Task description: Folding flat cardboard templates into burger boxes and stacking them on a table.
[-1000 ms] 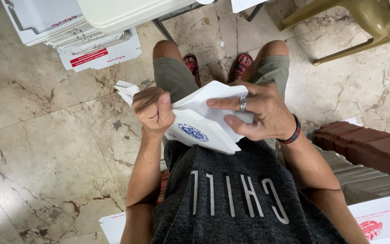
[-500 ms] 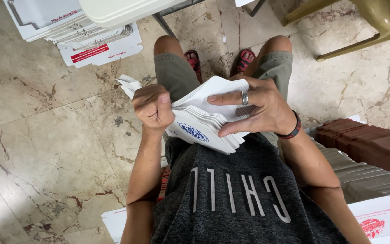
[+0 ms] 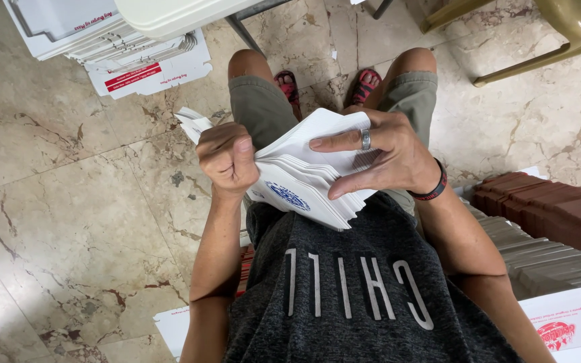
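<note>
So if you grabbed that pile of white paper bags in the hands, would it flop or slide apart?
Probably floppy: the stack of white paper bags bends where the left hand pinches its edge. Likely to slide apart too, since the zigzag ends fan out unevenly under the right hand. It seems light, as spread fingers alone carry it.

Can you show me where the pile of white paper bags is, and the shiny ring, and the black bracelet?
pile of white paper bags (image 3: 304, 176), head view, on the top sheet's white face.
ring (image 3: 366, 139), head view, on the silver band around a right-hand finger.
bracelet (image 3: 436, 188), head view, on the dark band at the right wrist.
</note>
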